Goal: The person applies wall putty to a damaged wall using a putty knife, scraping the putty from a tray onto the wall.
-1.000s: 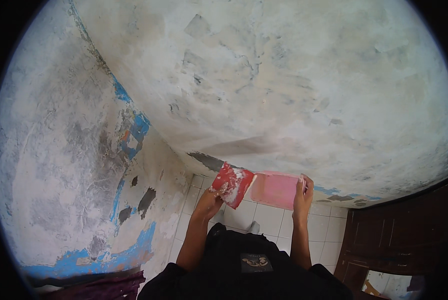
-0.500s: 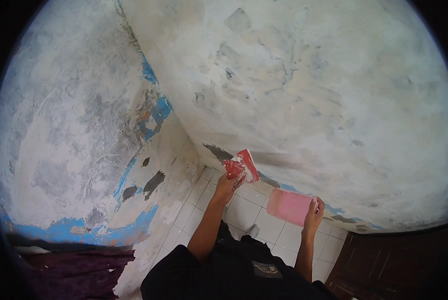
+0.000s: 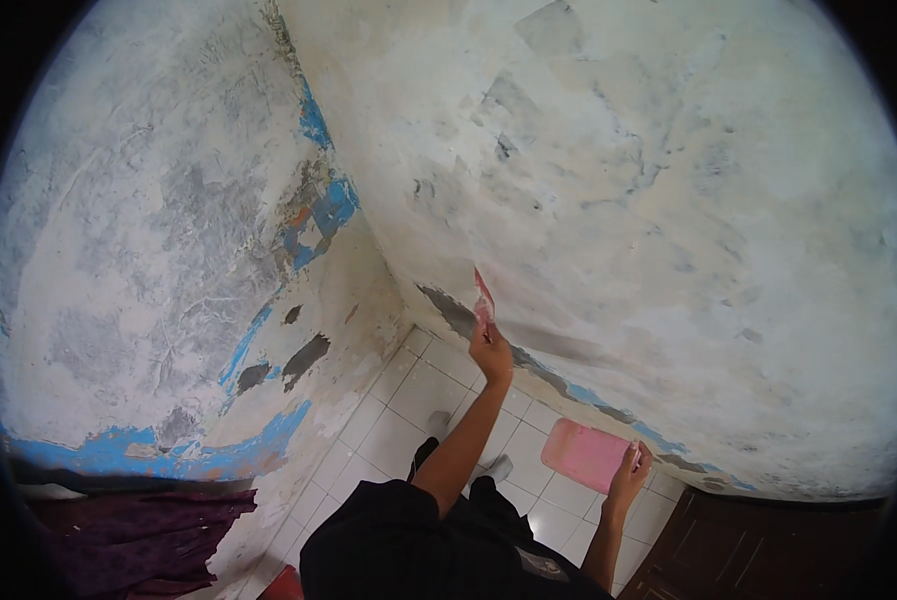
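My left hand [image 3: 491,355] is closed around a red putty scraper [image 3: 484,302] smeared with white filler. The scraper shows nearly edge-on, and its blade appears to lie against the patchy, whitish wall [image 3: 609,240] just above a grey bare strip. In my right hand [image 3: 630,477] is a pink, rectangular plastic tub [image 3: 577,452], gripped by its right end. It hangs over the tiled floor beside the foot of the wall. What lies inside the tub is hard to make out.
A second wall [image 3: 159,270] with flaking blue paint meets the first at a corner on the left. Purple cloth [image 3: 139,535] hangs at lower left, and dark wooden furniture [image 3: 739,540] stands at lower right. White tiles [image 3: 379,440] cover the floor. Part of a red object [image 3: 285,584] shows at the bottom.
My left hand has moved up and to the right, bringing the scraper to the wall and turning it from broad-side to edge-on. My right hand with the tub sits slightly lower in the picture.
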Tool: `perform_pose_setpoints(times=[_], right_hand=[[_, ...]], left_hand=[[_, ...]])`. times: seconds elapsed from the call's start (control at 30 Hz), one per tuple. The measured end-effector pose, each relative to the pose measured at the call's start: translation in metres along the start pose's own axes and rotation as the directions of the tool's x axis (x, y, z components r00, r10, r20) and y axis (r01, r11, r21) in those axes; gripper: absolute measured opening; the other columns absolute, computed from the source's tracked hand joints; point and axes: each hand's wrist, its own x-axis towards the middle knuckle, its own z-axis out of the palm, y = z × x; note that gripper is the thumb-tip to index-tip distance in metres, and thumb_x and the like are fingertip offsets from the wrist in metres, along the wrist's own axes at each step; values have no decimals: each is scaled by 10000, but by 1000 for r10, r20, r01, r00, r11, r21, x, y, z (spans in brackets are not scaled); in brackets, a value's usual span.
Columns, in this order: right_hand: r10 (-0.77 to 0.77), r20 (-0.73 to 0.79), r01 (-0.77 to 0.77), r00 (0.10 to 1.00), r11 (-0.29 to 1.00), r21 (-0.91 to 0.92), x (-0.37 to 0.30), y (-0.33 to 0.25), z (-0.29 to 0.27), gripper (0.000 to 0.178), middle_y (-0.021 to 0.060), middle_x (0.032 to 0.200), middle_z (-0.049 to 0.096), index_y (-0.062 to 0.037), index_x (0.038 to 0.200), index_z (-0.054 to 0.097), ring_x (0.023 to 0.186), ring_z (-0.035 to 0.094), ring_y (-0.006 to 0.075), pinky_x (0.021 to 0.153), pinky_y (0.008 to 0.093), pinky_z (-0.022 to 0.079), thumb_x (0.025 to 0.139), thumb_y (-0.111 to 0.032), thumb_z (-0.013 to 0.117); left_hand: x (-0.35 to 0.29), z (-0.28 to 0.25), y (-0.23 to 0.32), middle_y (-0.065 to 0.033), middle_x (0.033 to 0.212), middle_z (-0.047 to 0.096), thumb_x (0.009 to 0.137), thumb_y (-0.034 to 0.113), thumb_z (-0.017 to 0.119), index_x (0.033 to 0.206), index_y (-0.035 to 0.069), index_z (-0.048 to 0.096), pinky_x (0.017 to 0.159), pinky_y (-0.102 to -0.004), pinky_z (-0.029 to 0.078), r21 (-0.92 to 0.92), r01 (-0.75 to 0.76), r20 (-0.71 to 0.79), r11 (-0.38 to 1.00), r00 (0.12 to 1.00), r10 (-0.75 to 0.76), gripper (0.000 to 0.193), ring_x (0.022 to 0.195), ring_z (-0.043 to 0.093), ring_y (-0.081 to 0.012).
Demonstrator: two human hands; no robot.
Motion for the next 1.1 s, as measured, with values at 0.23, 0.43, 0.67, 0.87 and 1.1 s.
perform_pose_setpoints(times=[0.23,0.43,0.67,0.87,1.1], right_hand=[[-39,-22,39,999,999,-30,-8,2,2,450,144,1123,600,7,1200,596,1040,537,234,939,383,426,1006,-399,577],[-86,-52,84,995,996,-44,-2,16,-2,475,91,1046,590,-6,1200,595,935,520,173,869,348,439,1011,-441,564],[-50,-7,50,999,996,75,4,14,-3,516,88,1028,591,-4,1221,589,927,516,169,850,338,444,1006,-472,560],[-8,-38,10,999,998,70,8,27,-21,438,162,1163,622,19,1179,606,1094,563,257,988,399,431,1005,-383,582],[-17,1,17,1000,995,101,17,21,-18,454,167,1174,621,21,1185,606,1114,560,261,1001,398,423,1004,-395,580]], left_hand=[[-24,63,-30,-258,1384,561,888,-80,517,1426,-12,495,952,-353,499,-5,-399,-74,917,915,398,543,1236,605,-335],[-69,14,-45,-241,1345,599,901,-93,483,1401,-23,520,925,-331,518,-175,-335,161,926,918,363,507,1184,640,-330],[41,4,-58,-172,819,689,929,67,511,1225,-35,636,682,-379,502,-274,23,-230,961,969,-89,337,714,639,-301],[16,55,40,-198,874,697,907,16,546,1352,5,577,699,-320,509,31,-241,-304,970,922,239,447,740,658,-269],[-11,7,37,-184,893,698,905,36,610,1128,-21,664,668,-290,492,-144,-69,-40,987,997,64,236,732,650,-201]])
